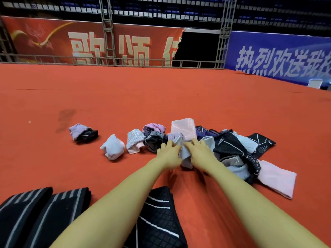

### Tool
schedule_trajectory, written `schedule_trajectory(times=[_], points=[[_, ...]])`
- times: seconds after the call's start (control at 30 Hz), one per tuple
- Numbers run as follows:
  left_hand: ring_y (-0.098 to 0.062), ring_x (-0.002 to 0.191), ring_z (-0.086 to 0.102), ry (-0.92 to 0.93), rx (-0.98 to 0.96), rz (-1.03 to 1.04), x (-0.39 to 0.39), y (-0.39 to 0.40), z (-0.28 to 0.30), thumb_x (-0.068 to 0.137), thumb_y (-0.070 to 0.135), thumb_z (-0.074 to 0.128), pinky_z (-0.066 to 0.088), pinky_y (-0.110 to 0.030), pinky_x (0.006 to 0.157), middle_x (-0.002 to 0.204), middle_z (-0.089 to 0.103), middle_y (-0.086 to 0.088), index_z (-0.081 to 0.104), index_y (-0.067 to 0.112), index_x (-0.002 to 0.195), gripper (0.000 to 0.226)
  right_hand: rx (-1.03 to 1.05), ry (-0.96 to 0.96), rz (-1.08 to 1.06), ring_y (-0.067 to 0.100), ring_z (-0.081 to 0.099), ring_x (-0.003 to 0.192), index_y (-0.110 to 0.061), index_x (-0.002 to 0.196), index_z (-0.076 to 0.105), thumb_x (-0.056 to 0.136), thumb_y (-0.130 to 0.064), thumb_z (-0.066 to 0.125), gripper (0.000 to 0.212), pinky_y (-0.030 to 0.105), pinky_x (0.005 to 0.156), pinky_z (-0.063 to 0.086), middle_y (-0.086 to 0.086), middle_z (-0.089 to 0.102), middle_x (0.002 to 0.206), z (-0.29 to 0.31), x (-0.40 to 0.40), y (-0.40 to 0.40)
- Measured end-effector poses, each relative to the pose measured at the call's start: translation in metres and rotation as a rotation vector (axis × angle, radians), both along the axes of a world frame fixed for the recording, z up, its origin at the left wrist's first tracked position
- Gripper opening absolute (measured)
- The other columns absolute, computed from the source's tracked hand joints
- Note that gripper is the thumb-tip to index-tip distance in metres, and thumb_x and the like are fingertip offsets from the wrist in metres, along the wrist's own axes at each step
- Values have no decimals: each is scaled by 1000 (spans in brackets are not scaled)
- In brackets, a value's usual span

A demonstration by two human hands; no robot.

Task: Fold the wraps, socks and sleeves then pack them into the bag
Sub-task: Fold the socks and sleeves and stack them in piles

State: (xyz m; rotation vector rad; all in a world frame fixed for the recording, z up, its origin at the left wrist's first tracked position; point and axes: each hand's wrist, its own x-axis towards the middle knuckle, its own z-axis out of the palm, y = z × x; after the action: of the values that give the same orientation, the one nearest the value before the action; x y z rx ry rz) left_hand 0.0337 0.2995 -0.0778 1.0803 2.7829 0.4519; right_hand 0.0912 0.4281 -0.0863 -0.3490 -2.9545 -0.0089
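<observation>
Both arms reach forward over the red carpet. My left hand (169,153) and my right hand (198,151) grip a light grey sock (185,155) between them. A row of folded sock bundles lies to the left: a lilac and black one (82,134), a white one (112,147), a grey-striped one (135,141), a dark grey one (154,141). A heap of unfolded black, blue and pink socks and sleeves (236,153) lies to the right. A pink folded piece (183,128) stands behind my hands. No bag is in view.
Two black wraps with grey stripes (41,213) lie at the near left. A black patterned sleeve (159,221) lies between my forearms. A pink sleeve (276,179) spreads at the right. The red carpet (107,97) stretches to a metal railing and banners.
</observation>
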Motion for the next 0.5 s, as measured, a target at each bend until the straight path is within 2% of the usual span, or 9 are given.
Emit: schedule_trajectory(times=[0.07,0.13,0.2,0.3,0.4,0.43,0.5], points=[[-33,117,36,-49,-3,-4,3,0,0,89,29,55,33,-39,99,128,34,-10,50,22,126,38,60,46,-10,30,40,114,-14,126,46,89,-15,48,37,35,88,34,8,42,127,-2,4,-1],[-34,117,36,-77,17,5,7,-3,3,88,28,57,32,-40,99,128,34,-12,48,19,127,41,22,127,-21,30,40,110,-12,118,51,88,-18,50,30,36,86,34,9,44,123,0,7,-5],[-34,118,36,-79,122,43,10,-9,10,87,25,58,34,-40,100,129,35,-12,46,18,130,45,-92,237,-10,30,41,107,-10,113,54,85,-18,55,28,37,84,35,9,45,120,8,8,-11],[-29,115,43,-99,311,40,17,-27,28,85,23,61,37,-40,99,124,44,-11,52,13,121,39,-348,401,65,31,47,103,-7,105,57,80,-6,56,25,40,84,39,9,52,108,27,12,-23],[-22,97,55,-119,445,-13,27,-50,49,80,26,63,46,-36,87,105,57,-5,57,14,112,34,-559,513,116,27,53,94,-12,97,57,76,-1,55,24,39,83,41,-1,52,95,44,23,-37],[-19,89,55,-114,478,-22,32,-59,56,80,23,63,47,-31,80,96,58,0,58,15,109,30,-614,537,142,23,52,92,-13,97,56,75,1,55,26,32,81,41,-3,53,95,49,27,-43],[-13,80,51,-70,508,-25,41,-76,68,82,15,63,39,-20,65,86,57,5,58,15,107,26,-709,577,212,18,52,92,-13,100,56,74,3,53,30,21,77,39,-2,55,98,58,38,-58]])
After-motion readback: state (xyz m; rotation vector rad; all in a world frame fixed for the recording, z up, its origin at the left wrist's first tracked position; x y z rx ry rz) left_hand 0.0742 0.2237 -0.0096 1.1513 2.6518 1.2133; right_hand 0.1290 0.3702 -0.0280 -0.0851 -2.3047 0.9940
